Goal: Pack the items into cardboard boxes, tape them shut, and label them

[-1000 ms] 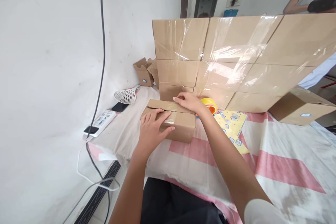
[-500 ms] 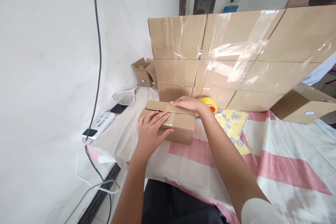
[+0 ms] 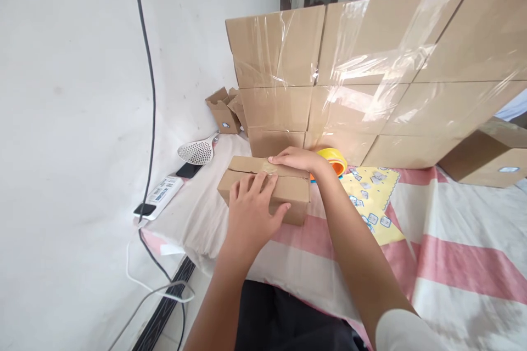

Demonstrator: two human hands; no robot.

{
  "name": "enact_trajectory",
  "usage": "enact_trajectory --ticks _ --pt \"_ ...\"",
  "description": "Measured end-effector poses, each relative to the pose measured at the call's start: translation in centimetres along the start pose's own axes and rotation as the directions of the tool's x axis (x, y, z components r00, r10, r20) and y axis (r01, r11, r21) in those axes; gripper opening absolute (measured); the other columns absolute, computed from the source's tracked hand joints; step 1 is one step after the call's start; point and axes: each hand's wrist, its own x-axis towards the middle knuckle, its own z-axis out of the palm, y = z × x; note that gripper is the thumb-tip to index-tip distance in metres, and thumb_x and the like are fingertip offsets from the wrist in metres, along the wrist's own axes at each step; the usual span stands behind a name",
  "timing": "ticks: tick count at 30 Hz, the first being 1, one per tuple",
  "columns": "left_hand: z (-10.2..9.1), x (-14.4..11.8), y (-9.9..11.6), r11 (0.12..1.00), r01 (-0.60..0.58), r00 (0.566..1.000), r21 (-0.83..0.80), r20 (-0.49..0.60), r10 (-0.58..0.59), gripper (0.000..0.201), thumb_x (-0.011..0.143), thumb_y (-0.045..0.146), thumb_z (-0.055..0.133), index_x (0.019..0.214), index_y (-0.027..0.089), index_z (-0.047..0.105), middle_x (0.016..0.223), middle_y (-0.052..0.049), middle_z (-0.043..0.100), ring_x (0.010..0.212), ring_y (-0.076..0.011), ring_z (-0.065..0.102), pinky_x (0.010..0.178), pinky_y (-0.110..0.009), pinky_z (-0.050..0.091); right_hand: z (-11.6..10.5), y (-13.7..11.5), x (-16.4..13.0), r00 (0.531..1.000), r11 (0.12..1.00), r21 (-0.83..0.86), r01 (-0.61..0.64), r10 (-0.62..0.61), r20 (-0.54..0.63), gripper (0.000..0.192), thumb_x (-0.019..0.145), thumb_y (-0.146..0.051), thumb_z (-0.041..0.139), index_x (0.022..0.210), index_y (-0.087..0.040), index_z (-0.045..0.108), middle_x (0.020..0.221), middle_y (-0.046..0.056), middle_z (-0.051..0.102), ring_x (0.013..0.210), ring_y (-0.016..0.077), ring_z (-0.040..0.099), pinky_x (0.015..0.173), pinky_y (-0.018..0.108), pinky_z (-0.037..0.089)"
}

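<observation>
A small cardboard box (image 3: 294, 192) lies in front of me on the cloth, its top flaps folded down and meeting at a seam. Clear tape (image 3: 269, 166) crosses that seam and is partly covered by my fingers. My left hand (image 3: 255, 203) rests on the near part of the top, fingers stretched over the tape and thumb along the front edge. On the far flap lies my right hand (image 3: 296, 158), its fingers extended flat. A roll of yellow tape (image 3: 332, 159) stands just behind my right wrist.
A wall of taped cartons (image 3: 354, 66) rises behind the box. Small open boxes (image 3: 224, 112) and a slotted white skimmer (image 3: 196, 152) sit at left, near a power strip (image 3: 162, 197) and black cable (image 3: 150, 93). Yellow sticker sheets (image 3: 376, 197) and an open carton (image 3: 489, 156) lie right.
My left hand has slid right across the box top, now covering more of the tape. My right hand stays on the far flap. The view has shifted slightly.
</observation>
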Motion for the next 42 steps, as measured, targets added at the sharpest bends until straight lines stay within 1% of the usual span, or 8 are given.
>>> enact_trajectory --ticks 5,8,13,19,28,34,38,42 --pt "0.8 -0.4 0.1 0.999 -0.037 0.999 -0.007 -0.018 0.037 0.059 0.094 0.045 0.063 0.147 0.021 0.053 0.151 -0.011 0.057 0.139 -0.0357 0.05 0.118 -0.058 0.032 0.0 0.0 0.0 0.996 0.992 -0.101 0.079 -0.084 -0.044 0.054 0.082 -0.074 0.063 0.072 -0.022 0.072 0.081 0.005 0.074 0.071 0.0206 0.064 0.059 0.032 0.04" --pt "1.0 -0.6 -0.1 0.999 -0.044 0.999 0.0 -0.018 0.044 0.061 0.095 0.046 0.063 0.149 0.022 0.051 0.154 -0.011 0.054 0.142 -0.0356 0.049 0.118 -0.058 0.032 -0.1 0.0 0.2 0.993 0.987 -0.112 0.118 -0.12 -0.013 0.05 0.077 -0.071 0.069 0.078 -0.022 0.073 0.085 0.003 0.073 0.076 0.02 0.064 0.062 0.031 0.04" --pt "1.0 -0.5 -0.4 0.996 -0.085 0.996 0.027 -0.029 0.086 0.059 0.097 0.046 0.061 0.148 0.018 0.052 0.153 -0.011 0.055 0.143 -0.0339 0.05 0.118 -0.057 0.034 -0.4 0.2 0.6 0.994 0.991 -0.093 0.097 -0.092 0.06 0.049 0.081 -0.069 0.065 0.091 -0.023 0.077 0.099 0.003 0.077 0.088 0.0224 0.067 0.068 0.03 0.044" --pt "1.5 -0.9 -0.9 0.975 -0.221 0.963 0.003 -0.155 0.218 0.043 0.099 0.035 0.061 0.138 0.017 0.059 0.142 -0.01 0.066 0.134 -0.0286 0.06 0.111 -0.046 0.044 -0.3 0.1 0.7 0.998 0.999 -0.021 0.043 -0.042 0.05 0.048 0.087 -0.067 0.06 0.09 -0.023 0.078 0.104 0.004 0.079 0.092 0.0238 0.069 0.072 0.03 0.047" --pt "3.0 -1.6 -1.1 0.953 -0.29 0.898 -0.088 -0.369 0.239 0.033 0.096 0.023 0.067 0.129 0.02 0.065 0.128 -0.01 0.074 0.122 -0.024 0.068 0.104 -0.039 0.044 0.1 0.3 1.3 0.995 0.995 0.002 0.1 -0.1 0.014 0.038 0.084 -0.057 0.063 0.077 -0.02 0.072 0.09 0.002 0.075 0.081 0.0194 0.062 0.071 0.029 0.043" --pt "3.9 -1.9 -1.0 0.956 -0.283 0.863 -0.08 -0.456 0.218 0.03 0.094 0.023 0.07 0.124 0.022 0.067 0.122 -0.008 0.077 0.115 -0.0231 0.071 0.104 -0.038 0.041 0.4 0.6 1.7 0.99 0.996 -0.044 0.081 -0.086 -0.11 0.032 0.087 -0.046 0.059 0.072 -0.019 0.067 0.079 0.001 0.066 0.075 0.0174 0.055 0.068 0.03 0.039" --pt "4.8 -2.3 -0.7 0.971 -0.233 0.852 -0.049 -0.492 0.179 0.031 0.094 0.024 0.07 0.125 0.021 0.067 0.121 -0.008 0.077 0.115 -0.0236 0.07 0.107 -0.039 0.038 0.2 0.3 1.1 0.989 0.992 -0.04 0.121 -0.124 -0.083 0.051 0.086 -0.065 0.059 0.062 -0.02 0.054 0.066 -0.002 0.05 0.067 0.0153 0.046 0.064 0.03 0.032" --pt "5.1 -2.5 -0.5 0.978 -0.208 0.855 -0.034 -0.492 0.164 0.031 0.095 0.025 0.068 0.126 0.021 0.067 0.121 -0.008 0.077 0.115 -0.0238 0.07 0.109 -0.04 0.035 0.1 0.1 0.6 0.988 0.988 -0.024 0.155 -0.155 -0.014 0.052 0.078 -0.069 0.067 0.064 -0.02 0.057 0.069 -0.002 0.052 0.07 0.0154 0.047 0.063 0.03 0.032"
